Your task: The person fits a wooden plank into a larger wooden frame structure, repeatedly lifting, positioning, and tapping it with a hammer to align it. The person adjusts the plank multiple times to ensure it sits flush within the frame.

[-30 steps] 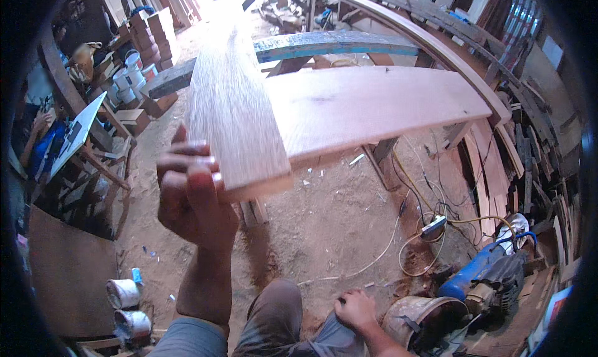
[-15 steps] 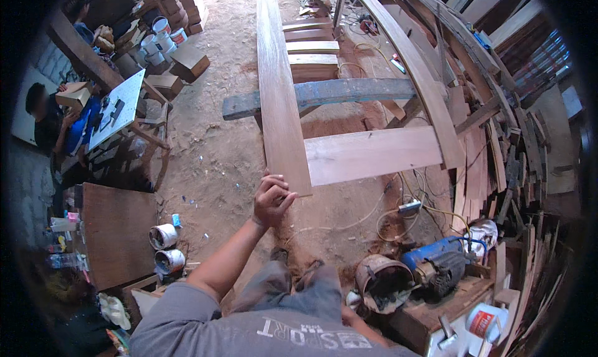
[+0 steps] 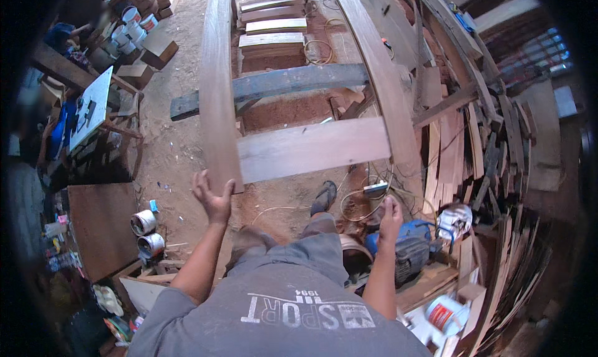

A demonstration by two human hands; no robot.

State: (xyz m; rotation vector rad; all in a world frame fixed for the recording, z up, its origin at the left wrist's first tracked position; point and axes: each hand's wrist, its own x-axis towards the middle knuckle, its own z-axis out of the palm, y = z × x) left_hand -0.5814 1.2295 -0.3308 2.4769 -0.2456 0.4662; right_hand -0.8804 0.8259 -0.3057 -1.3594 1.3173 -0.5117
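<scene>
A wooden frame of long boards lies in front of me on a blue-grey painted crossbeam (image 3: pixel 299 81). My left hand (image 3: pixel 213 198) is at the near end of its left board (image 3: pixel 218 108), fingers spread, the thumb by the board's corner. Whether it touches the wood I cannot tell. A pale crosspiece (image 3: pixel 314 148) joins that board to the right board (image 3: pixel 374 76). My right hand (image 3: pixel 390 220) is raised below the right board's near end, apart from the wood. Its fingers are bunched and blurred, and nothing shows in them.
A blue machine with a dark motor (image 3: pixel 411 257) stands at right, beside a round bucket (image 3: pixel 355 254). A power strip (image 3: pixel 375 187) and yellow cable lie on the ground. Stacked timber (image 3: pixel 486 145) lines the right. At left are paint-stained buckets (image 3: pixel 150 245), a white-topped table (image 3: pixel 91 111) and people.
My left hand has loosened from the board's end and spread its fingers. My right hand has risen into view from below. My view has shifted rightward, and one foot now stands further forward.
</scene>
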